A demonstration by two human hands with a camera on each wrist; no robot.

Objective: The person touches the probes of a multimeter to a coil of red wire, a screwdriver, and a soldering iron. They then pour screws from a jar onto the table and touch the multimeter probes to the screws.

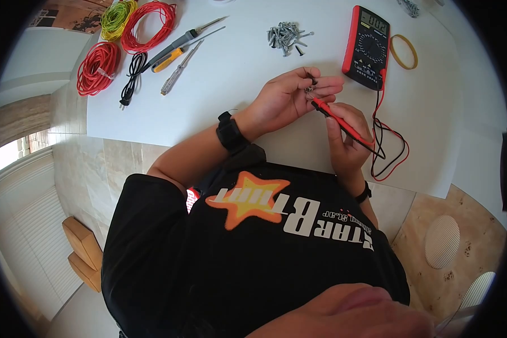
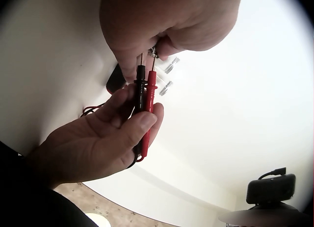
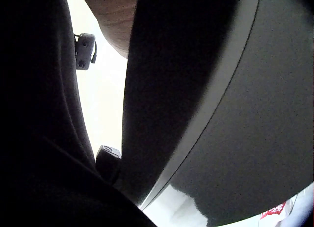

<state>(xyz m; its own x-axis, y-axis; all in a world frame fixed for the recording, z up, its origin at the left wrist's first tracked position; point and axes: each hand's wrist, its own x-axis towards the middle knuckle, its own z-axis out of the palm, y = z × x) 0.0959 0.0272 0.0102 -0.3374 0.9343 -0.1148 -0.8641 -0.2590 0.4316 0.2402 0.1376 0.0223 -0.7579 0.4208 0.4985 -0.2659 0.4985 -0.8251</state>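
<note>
My left hand (image 1: 279,101) is held palm up above the white table, pinching a small part with metal terminals (image 2: 153,51) between thumb and fingers. Its exact kind is mostly hidden by the fingers. My right hand (image 1: 350,132) grips a red test probe (image 2: 151,82) and a black test probe (image 2: 141,74) side by side, like a pair of chopsticks. Both metal tips point at the small part, right at its terminals. Leads from the probes loop to a red-and-black multimeter (image 1: 370,48), its display lit with digits. The right wrist view shows mostly dark cloth and a grey surface.
A heap of screws (image 1: 285,36) lies beyond the hands. At left are a soldering iron (image 1: 181,43), a clear-handled screwdriver (image 1: 173,80), red wire coils (image 1: 98,69) and a yellow-green coil (image 1: 118,19). A yellow ring (image 1: 393,52) sits beside the multimeter.
</note>
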